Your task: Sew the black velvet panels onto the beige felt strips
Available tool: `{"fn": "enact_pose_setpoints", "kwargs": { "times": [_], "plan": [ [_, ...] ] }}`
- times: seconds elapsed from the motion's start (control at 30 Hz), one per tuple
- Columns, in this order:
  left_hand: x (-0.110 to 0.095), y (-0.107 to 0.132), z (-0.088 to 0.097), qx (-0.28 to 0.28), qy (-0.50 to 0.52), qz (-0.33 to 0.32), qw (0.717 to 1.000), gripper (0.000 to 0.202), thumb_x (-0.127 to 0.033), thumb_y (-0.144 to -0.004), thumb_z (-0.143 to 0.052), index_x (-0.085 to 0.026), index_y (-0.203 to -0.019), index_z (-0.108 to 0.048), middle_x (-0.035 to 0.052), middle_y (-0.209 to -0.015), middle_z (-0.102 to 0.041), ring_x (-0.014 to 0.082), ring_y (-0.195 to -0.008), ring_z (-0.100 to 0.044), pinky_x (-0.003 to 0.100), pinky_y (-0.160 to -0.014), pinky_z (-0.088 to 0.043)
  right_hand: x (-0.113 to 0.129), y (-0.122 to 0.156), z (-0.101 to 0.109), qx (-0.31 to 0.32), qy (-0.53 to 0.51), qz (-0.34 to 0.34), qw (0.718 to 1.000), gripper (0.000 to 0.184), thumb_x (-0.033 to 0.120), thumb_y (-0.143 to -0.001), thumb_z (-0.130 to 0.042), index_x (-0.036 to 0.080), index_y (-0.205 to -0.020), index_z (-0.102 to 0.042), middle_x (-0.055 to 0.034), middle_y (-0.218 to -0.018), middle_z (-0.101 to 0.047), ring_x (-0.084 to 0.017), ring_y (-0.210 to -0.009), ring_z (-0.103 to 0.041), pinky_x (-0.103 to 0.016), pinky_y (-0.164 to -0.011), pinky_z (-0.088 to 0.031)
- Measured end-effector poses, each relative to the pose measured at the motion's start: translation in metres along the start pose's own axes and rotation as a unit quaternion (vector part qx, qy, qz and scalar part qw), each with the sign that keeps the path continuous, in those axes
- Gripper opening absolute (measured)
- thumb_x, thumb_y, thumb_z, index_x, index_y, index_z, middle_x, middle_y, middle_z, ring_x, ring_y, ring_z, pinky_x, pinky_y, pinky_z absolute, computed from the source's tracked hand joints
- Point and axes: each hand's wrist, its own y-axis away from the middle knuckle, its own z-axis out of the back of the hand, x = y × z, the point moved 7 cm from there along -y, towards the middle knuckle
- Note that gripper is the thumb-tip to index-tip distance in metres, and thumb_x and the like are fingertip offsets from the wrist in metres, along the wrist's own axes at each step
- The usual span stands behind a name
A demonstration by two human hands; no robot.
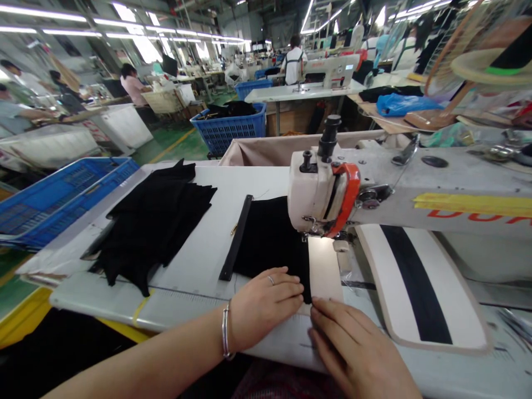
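Observation:
My left hand, with a ring and a bracelet, lies flat with fingers stretched over the near edge of a black fabric piece. My right hand rests at the near end of a pale strip, its fingers extended and fingertips at the seam between strip and black fabric. The far part of both passes beneath the head of a sewing machine, where a lamp lights the strip. Along the fabric's left edge runs a black band with a small gold-coloured zipper pull beside it.
Black fabric pieces lie stacked on the table's left. A pale panel with a dark stripe is right of the needle area. Blue crates stand left and behind, a yellow one below. Other people work farther back.

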Motion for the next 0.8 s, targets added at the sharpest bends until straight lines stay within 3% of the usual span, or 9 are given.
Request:
{"fn": "enact_pose_setpoints", "kwargs": {
  "times": [0.33,0.8],
  "plan": [
    [0.027,-0.011,-0.008,0.033,-0.038,-0.018,0.999,0.025,-0.016,-0.097,-0.043,-0.014,-0.116,-0.059,0.0078,-0.119,-0.065,0.0192,-0.117,-0.056,0.041,-0.11,-0.04,-0.02,-0.014,-0.013,0.051,0.013,-0.035,0.998,0.029,0.019,-0.09,-0.056,0.015,-0.118,-0.059,-0.0067,-0.12,-0.059,-0.021,-0.109,-0.052,-0.038,-0.096,-0.044],
    [0.044,-0.021,-0.011,0.0,-0.032,-0.045,0.998,0.027,-0.016,-0.098,-0.038,-0.013,-0.113,-0.06,0.007,-0.115,-0.067,0.0162,-0.115,-0.058,0.037,-0.11,-0.04,-0.034,-0.024,-0.017,0.077,0.043,-0.068,0.994,0.029,0.026,-0.091,-0.054,0.019,-0.119,-0.058,-0.0044,-0.12,-0.059,-0.023,-0.109,-0.051,-0.043,-0.096,-0.041]
  ]
}}
